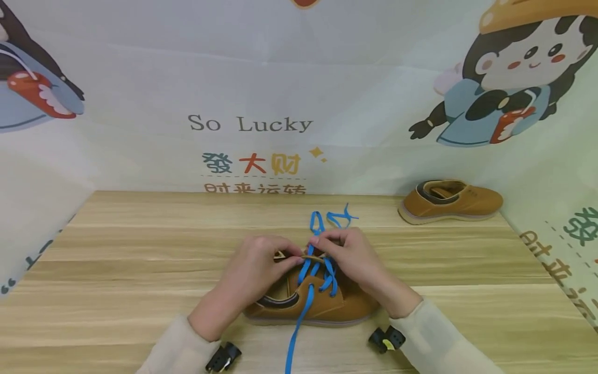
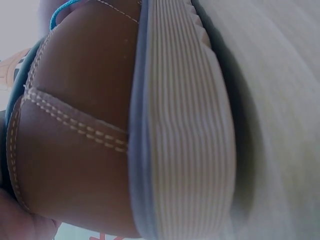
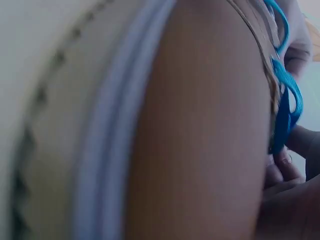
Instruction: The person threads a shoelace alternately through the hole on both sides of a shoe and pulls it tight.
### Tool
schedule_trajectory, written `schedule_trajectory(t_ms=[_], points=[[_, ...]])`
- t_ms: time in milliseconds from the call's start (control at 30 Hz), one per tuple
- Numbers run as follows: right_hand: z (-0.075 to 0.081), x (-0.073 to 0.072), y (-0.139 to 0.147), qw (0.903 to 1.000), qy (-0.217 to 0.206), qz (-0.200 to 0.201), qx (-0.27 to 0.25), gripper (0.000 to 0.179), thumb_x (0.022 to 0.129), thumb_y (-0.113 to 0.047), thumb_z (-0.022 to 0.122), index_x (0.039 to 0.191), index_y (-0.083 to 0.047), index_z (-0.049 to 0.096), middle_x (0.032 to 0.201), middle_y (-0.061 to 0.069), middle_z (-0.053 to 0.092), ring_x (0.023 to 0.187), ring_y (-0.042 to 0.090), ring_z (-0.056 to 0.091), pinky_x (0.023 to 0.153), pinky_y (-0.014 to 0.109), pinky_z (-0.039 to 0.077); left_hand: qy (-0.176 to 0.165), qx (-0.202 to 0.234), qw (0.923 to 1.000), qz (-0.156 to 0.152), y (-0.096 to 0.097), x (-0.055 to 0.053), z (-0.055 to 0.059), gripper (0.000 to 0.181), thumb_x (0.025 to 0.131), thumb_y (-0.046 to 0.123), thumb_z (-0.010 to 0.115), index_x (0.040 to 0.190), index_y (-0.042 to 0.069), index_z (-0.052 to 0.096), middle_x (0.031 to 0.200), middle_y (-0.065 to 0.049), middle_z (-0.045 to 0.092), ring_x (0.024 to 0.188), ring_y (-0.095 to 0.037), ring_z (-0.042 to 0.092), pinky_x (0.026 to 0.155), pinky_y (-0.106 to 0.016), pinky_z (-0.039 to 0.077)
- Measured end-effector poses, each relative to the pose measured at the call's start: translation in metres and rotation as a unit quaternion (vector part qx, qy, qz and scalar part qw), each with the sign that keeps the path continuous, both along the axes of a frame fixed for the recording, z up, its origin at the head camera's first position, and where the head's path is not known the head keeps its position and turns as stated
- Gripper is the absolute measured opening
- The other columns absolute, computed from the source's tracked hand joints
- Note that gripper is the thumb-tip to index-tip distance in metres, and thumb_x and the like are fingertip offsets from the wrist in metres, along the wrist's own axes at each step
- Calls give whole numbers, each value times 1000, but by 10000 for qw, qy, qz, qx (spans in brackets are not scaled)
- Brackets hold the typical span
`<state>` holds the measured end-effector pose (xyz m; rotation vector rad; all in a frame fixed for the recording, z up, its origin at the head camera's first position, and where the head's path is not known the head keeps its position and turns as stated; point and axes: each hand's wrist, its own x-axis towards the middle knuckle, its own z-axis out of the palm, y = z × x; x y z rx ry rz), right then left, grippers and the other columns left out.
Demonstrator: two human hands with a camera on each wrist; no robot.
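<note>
A brown leather shoe (image 1: 359, 306) with a pale ribbed sole stands on the table, its toe pointing right in the head view. A blue shoelace (image 1: 302, 311) runs through its eyelets, one end trailing toward the front edge and the other lying in loops behind the shoe. My left hand (image 1: 249, 267) reaches over the heel opening and pinches the brown leather edge of the shoe near the lacing. From the right, my right hand (image 1: 357, 254) pinches the lace close to the far eyelets. The left wrist view shows stitched heel leather (image 2: 80, 130); the right wrist view shows lace loops (image 3: 287, 105).
Another brown shoe (image 1: 455, 205), with no lace visible, stands at the back right corner. The wooden table (image 1: 154, 234) meets a printed backdrop (image 1: 261, 83) at the back and sides. Small black devices (image 1: 386, 338) sit at both wrists.
</note>
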<state>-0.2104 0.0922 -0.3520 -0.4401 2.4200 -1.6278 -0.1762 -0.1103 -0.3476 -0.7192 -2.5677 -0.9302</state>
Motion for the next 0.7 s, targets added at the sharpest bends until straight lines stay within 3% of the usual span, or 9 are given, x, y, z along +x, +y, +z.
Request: schedule_trajectory(t_ms=[267, 367, 533, 700], points=[[31, -15, 4, 9981, 414, 254, 392, 26, 102, -25, 61, 96, -5, 77, 85, 13, 76, 84, 18, 68, 86, 39, 54, -69, 2, 10000, -37, 1, 0, 1, 7, 87, 17, 80, 85, 10, 80, 84, 3, 78, 80, -8, 72, 72, -27, 59], [43, -20, 4, 9966, 422, 265, 655, 26, 102, -29, 61, 99, -9, 77, 88, 10, 77, 87, 18, 70, 88, 37, 54, -87, -6, 10000, -39, 1, 0, 0, 7, 87, 16, 80, 84, 11, 79, 84, 3, 78, 79, -8, 72, 72, -27, 59], [63, -26, 4, 9950, 598, 423, 683, 25, 103, -27, 61, 102, -7, 77, 93, 14, 77, 91, 24, 71, 90, 38, 55, -37, 7, 10000, -29, 2, 0, 0, 4, 86, 15, 80, 84, 12, 80, 84, 4, 78, 80, -8, 73, 73, -28, 59], [73, -31, 1, 9938, 709, 428, 744, 26, 102, -29, 62, 101, -8, 77, 92, 10, 77, 90, 18, 70, 91, 38, 54, 3, 78, 10000, -31, 2, -1, 0, 5, 85, 11, 81, 83, 15, 80, 85, 3, 79, 80, -8, 73, 72, -28, 59]])
